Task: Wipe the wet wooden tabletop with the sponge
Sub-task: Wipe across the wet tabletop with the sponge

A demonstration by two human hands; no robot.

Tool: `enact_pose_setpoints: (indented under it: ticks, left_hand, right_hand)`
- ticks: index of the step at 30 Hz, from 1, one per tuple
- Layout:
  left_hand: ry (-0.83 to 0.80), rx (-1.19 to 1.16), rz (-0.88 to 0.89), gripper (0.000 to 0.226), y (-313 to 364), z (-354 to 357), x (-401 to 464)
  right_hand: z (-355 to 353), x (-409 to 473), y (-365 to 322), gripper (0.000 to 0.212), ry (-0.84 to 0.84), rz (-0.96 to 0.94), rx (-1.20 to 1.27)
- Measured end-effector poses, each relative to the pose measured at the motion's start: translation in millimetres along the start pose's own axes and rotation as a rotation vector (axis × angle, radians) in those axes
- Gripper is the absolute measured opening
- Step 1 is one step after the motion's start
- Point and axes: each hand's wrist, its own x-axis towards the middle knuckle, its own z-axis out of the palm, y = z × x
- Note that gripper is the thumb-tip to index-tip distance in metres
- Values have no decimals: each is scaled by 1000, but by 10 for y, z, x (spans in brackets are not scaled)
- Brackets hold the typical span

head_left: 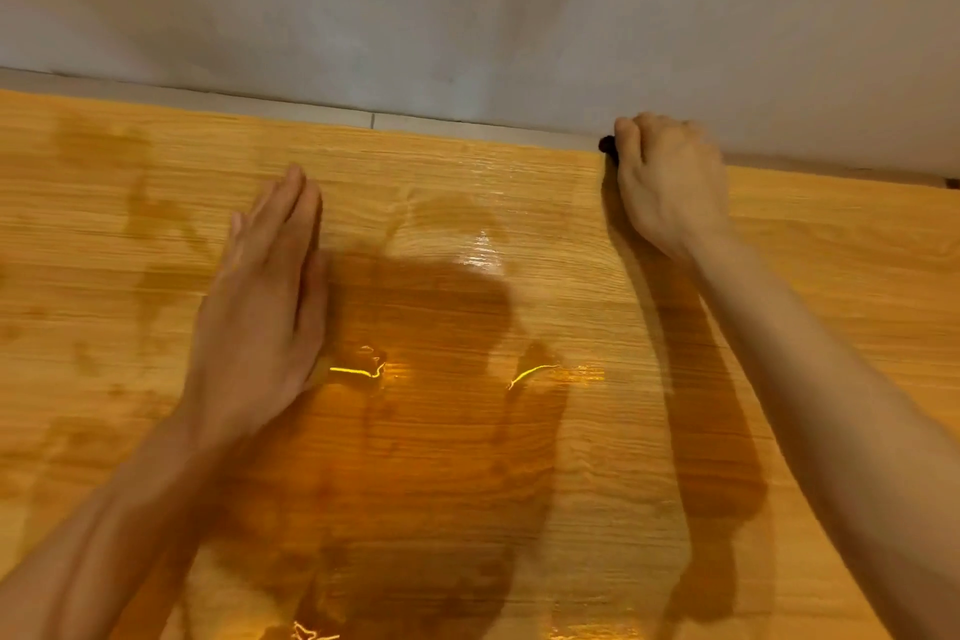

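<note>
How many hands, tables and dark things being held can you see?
Hands: 2, the left hand flat, the right hand curled
Wooden tabletop: 1
Dark thing in the right hand, mostly hidden: 1
Total: 4

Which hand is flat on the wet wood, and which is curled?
The left hand lies flat with straight fingers on the tabletop. The right hand is curled round a small dark thing at the far edge.

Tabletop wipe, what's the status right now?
Left hand flat on tabletop. Right hand gripping dark sponge at far edge. Water still pooled mid-table. Nothing in the way.
</note>
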Motion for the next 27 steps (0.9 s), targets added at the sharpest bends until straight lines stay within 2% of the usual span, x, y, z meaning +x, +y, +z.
enact_pose_setpoints:
  ticks: [7, 10, 12, 14, 18, 20, 23, 27]
  left_hand:
    - [122, 15, -59, 54, -244, -2, -334]
    - [120, 23, -62, 53, -272, -1, -306]
    - [108, 37, -62, 54, -272, -4, -289]
    - [94, 36, -62, 55, -269, -3, -284]
    - [90, 44, -52, 56, -249, -5, -302]
    - [94, 48, -50, 56, -220, -13, -314]
    - [90, 48, -48, 55, -208, -23, -320]
    - [72, 52, -54, 55, -248, -23, -312]
  right_hand:
    - [428, -94, -1708, 35, -23, -255, 35]
    - [564, -102, -2100, 26, -32, -361, 139]
    - [495, -83, -1956, 27, -102, -407, 224]
    - [390, -77, -1541, 30, -130, -372, 293]
    - [98, -213, -375, 31, -4, -143, 260]
    - [11, -323, -74, 34, 76, -34, 260]
    - [88, -363, -209, 36, 115, -6, 353]
    - [196, -506, -576, 39, 81, -95, 381]
